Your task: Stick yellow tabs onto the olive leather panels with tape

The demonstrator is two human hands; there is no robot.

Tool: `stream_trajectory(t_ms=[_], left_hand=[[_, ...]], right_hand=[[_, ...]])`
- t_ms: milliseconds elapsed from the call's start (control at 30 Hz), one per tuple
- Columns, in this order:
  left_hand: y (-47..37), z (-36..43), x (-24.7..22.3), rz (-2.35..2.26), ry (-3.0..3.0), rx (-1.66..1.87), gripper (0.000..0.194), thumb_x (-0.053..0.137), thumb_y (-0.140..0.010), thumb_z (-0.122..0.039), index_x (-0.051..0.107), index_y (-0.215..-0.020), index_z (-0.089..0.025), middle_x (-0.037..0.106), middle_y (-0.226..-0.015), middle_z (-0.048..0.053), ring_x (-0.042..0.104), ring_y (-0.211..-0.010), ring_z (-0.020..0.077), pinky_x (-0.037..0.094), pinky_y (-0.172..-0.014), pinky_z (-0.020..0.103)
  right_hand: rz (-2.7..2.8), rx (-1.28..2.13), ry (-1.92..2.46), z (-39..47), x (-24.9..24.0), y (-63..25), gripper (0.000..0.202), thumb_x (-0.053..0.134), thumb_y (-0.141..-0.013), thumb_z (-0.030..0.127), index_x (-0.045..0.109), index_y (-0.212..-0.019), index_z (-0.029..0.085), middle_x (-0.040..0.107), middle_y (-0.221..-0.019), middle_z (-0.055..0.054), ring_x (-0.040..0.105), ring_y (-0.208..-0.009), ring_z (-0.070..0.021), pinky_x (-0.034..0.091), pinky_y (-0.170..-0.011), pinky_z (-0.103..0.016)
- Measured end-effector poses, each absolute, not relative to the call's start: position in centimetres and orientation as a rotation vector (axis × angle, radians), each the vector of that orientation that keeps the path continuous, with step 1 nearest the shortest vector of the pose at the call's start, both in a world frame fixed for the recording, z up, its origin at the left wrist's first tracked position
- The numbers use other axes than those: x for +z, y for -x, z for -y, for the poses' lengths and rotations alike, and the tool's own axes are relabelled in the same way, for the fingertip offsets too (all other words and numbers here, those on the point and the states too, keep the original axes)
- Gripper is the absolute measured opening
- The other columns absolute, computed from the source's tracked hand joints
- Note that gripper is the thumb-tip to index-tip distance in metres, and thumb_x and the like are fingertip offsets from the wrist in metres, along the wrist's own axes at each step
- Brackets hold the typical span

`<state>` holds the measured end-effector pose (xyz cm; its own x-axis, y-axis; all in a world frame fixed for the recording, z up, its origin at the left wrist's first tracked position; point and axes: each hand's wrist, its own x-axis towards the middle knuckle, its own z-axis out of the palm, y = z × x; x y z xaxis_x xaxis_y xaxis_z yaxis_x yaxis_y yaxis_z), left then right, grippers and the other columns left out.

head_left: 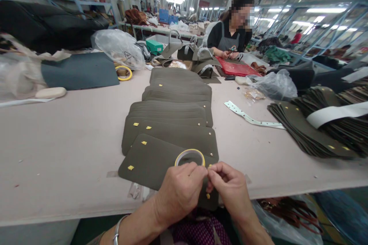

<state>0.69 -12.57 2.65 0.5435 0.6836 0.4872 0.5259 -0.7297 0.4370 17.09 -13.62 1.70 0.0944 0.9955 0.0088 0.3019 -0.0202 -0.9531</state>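
My left hand: the left hand (184, 183) is curled closed on the near edge of a ring-shaped roll of yellow tape (190, 151); my knuckles hide the roll's lower part.
My right hand: the right hand (228, 183) has thumb and forefinger pinched together, touching or nearly touching my left; anything between the tips is too small to make out.
Tape roll: just above my fist, over the nearest dark olive panel with rounded corners (155, 157); I cannot tell whether it rests there.
Nearest panel: at the table's front edge, its right part largely covered by my hands; two small yellow tape pieces (144, 143) show at its left end.
Panel row: more dark olive panels (166, 111) overlap away from me, each mostly hidden by the next.
Right-hand stack: a fanned pile of olive panels (301, 130), crossed by a broad white strip (336, 115), both cut off by the view's edge.
Perforated strip: pale green (247, 118), its far end meeting the pile; whether it runs underneath, I cannot tell.
Across the table: a person in a grey apron (231, 40), holding something too small to identify.
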Motion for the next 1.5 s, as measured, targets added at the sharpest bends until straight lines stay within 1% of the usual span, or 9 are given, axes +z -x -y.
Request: stream_trajectory(t_ms=[167, 300, 533, 833, 933, 1067, 1233, 1333, 1500], left_hand=[[-0.7, 12.1, 1.7, -1.088, -2.553, 0.931, 0.021, 0.036, -0.096, -0.015, 0.055, -0.089, -0.018, 0.059, -0.077, 0.002, 0.054, -0.070, 0.0152, 0.045, -0.064, 0.027], [-0.1, 11.4, -0.4, -1.262, -2.649, 0.653, 0.013, 0.043, -0.095, -0.018, 0.055, -0.089, -0.018, 0.058, -0.087, 0.004, 0.051, -0.077, 0.0192, 0.047, -0.066, 0.031], [0.1, 11.3, -1.0, -1.223, -2.677, 0.505, 0.009, 0.046, -0.093, -0.019, 0.055, -0.092, -0.019, 0.055, -0.088, 0.004, 0.048, -0.080, 0.0218, 0.048, -0.068, 0.034], [0.1, 11.3, -1.0, -1.217, -2.639, 0.523, 0.008, 0.047, -0.093, -0.020, 0.054, -0.091, -0.019, 0.054, -0.088, 0.004, 0.047, -0.081, 0.0212, 0.046, -0.067, 0.033], [0.0, 11.2, -1.1, -1.225, -2.626, 0.521, 0.006, 0.048, -0.093, -0.019, 0.053, -0.090, -0.019, 0.054, -0.088, 0.004, 0.047, -0.080, 0.0215, 0.046, -0.068, 0.034], [0.0, 11.1, -1.1, -1.235, -2.624, 0.519, 0.005, 0.048, -0.092, -0.018, 0.053, -0.092, -0.019, 0.054, -0.089, 0.004, 0.047, -0.081, 0.0221, 0.046, -0.067, 0.035], [0.1, 11.2, -1.0, -1.219, -2.607, 0.491, 0.005, 0.048, -0.092, -0.018, 0.052, -0.092, -0.019, 0.053, -0.090, 0.004, 0.047, -0.083, 0.0229, 0.048, -0.069, 0.036], [0.1, 11.3, -1.0, -1.217, -2.595, 0.474, 0.006, 0.047, -0.093, -0.018, 0.053, -0.092, -0.019, 0.053, -0.091, 0.004, 0.047, -0.084, 0.0228, 0.048, -0.070, 0.036], [0.1, 11.3, -1.0, -1.213, -2.584, 0.472, 0.006, 0.046, -0.093, -0.018, 0.052, -0.093, -0.019, 0.053, -0.091, 0.004, 0.048, -0.084, 0.0233, 0.050, -0.070, 0.037]], right_hand=[[1.109, 1.176, 1.576, 10.8, 0.9, -20.6, 0.039, 0.074, -0.067, 0.052, 0.068, -0.073, 0.014, 0.065, -0.056, -0.002, 0.060, -0.048, -0.0148, 0.054, -0.048, -0.026], [1.257, 1.187, 1.660, 9.1, 0.4, -22.4, 0.042, 0.072, -0.069, 0.055, 0.072, -0.076, 0.013, 0.067, -0.061, -0.004, 0.062, -0.053, -0.0144, 0.055, -0.051, -0.026], [1.585, 1.100, 1.758, 8.3, 0.2, -22.0, 0.029, 0.060, -0.082, 0.043, 0.071, -0.080, 0.017, 0.062, -0.058, 0.000, 0.056, -0.050, -0.0122, 0.047, -0.045, -0.021], [1.948, 0.797, 1.763, 7.5, 0.5, -21.9, 0.021, 0.054, -0.084, 0.031, 0.070, -0.074, 0.022, 0.068, -0.064, 0.001, 0.060, -0.057, -0.0148, 0.044, -0.050, -0.023], [1.884, 0.855, 1.772, 7.4, 0.3, -22.0, 0.018, 0.056, -0.085, 0.033, 0.070, -0.089, 0.022, 0.065, -0.059, 0.003, 0.058, -0.050, -0.0136, 0.044, -0.048, -0.023], [1.748, 0.883, 1.792, 7.6, 0.5, -22.6, 0.038, 0.061, -0.084, 0.039, 0.056, -0.116, 0.020, 0.059, -0.052, 0.007, 0.054, -0.043, -0.0134, 0.043, -0.046, -0.024], [1.819, 0.845, 1.734, 8.5, 0.7, -23.3, 0.026, 0.052, -0.090, 0.041, 0.066, -0.085, 0.019, 0.067, -0.067, -0.002, 0.063, -0.061, -0.0166, 0.050, -0.060, -0.028], [1.989, 0.647, 1.726, 8.8, 0.4, -22.9, 0.020, 0.055, -0.089, 0.034, 0.070, -0.085, 0.021, 0.073, -0.085, -0.004, 0.067, -0.078, -0.0196, 0.050, -0.072, -0.031], [2.081, 0.508, 1.754, 8.5, 0.0, -22.1, 0.019, 0.055, -0.089, 0.030, 0.071, -0.083, 0.023, 0.073, -0.084, -0.003, 0.067, -0.077, -0.0201, 0.048, -0.072, -0.031]])
